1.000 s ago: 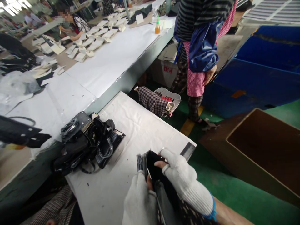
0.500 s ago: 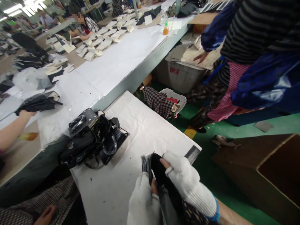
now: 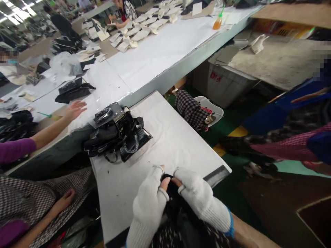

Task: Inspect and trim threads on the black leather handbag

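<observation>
Left hand (image 3: 150, 205), right hand (image 3: 199, 196): both pinching black piece (image 3: 177, 199), apparently mid-job!
Black bags (image 3: 108, 135): heaped ahead-left of both; done or waiting, unclear.

Gloved left hand (image 3: 148, 201) and right hand (image 3: 199, 194) close together in a grip, thumbs (image 3: 164, 184) inward (right forearm (image 3: 250, 230) bare)

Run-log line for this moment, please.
left hand: grip on black item | right hand: grip on black item | black pile: on white table

Short red lettering (image 3: 215, 76) on the side of a large grey plastic bin (image 3: 227, 91) beneath the table, a capital D legible first, the following characters unclear, no other readable text
</observation>
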Action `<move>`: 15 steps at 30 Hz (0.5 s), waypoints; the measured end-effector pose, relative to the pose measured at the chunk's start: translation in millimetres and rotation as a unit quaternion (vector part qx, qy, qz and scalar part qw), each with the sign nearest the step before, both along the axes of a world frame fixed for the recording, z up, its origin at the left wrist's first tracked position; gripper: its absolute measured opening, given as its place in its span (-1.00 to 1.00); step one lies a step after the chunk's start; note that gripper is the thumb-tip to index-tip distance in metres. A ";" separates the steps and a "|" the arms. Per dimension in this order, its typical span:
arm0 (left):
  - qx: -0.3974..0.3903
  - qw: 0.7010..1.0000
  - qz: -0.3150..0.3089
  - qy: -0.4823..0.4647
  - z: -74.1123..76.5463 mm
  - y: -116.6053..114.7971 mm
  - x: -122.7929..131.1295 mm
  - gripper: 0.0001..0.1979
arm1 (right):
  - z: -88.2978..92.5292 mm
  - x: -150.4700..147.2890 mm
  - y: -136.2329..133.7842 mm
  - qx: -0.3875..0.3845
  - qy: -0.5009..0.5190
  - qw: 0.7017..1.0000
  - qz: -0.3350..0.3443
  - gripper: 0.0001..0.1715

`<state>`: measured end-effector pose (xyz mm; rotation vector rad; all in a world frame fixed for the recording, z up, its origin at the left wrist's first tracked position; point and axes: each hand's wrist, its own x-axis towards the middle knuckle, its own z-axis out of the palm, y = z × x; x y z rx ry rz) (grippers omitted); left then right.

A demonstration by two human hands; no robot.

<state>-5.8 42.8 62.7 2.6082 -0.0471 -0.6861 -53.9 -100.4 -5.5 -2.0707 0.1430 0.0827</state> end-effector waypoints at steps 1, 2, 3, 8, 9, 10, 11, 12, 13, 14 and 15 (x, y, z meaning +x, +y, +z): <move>0.009 1.000 -0.012 0.017 0.1 3.5 5.7 -0.60 | 0.0 0.2 1.3 0.008 -0.004 1.000 0.010 -0.61; 0.020 0.999 -0.023 0.025 0.3 5.9 10.1 -0.65 | 0.0 0.5 2.1 0.015 -0.005 1.000 0.019 -0.62; 0.030 0.999 -0.037 0.022 0.8 7.1 13.2 -0.71 | 0.0 1.2 2.3 0.023 -0.006 0.999 0.031 -0.64; 0.053 0.991 -0.123 0.000 8.3 1.4 12.5 -0.69 | 3.6 8.8 -8.7 0.087 -0.014 0.991 0.097 -0.69; 0.051 0.991 -0.123 0.004 9.7 0.3 10.6 -0.67 | 4.4 10.0 -14.0 0.107 0.000 0.989 0.105 -0.72; 0.050 0.992 -0.113 0.007 10.6 -0.1 8.7 -0.67 | 4.7 10.4 -20.4 0.132 0.022 0.985 0.107 -0.74; 0.052 0.994 -0.097 0.010 10.9 0.4 6.9 -0.67 | 4.3 9.9 -27.6 0.162 0.045 0.980 0.101 -0.76; 0.058 0.995 -0.082 0.014 10.7 1.7 5.4 -0.67 | 3.0 8.3 -35.0 0.195 0.068 0.975 0.087 -0.73; 0.065 0.996 -0.067 0.016 10.0 3.8 4.1 -0.67 | 1.0 5.7 -42.3 0.222 0.090 0.968 0.069 -0.65; 0.067 0.996 -0.055 0.015 9.0 6.3 3.2 -0.66 | -1.5 2.0 -49.0 0.240 0.109 0.963 0.049 -0.57; 0.065 0.997 -0.047 0.010 7.8 9.1 2.6 -0.66 | -4.2 -2.4 -54.5 0.248 0.124 0.960 0.035 -0.51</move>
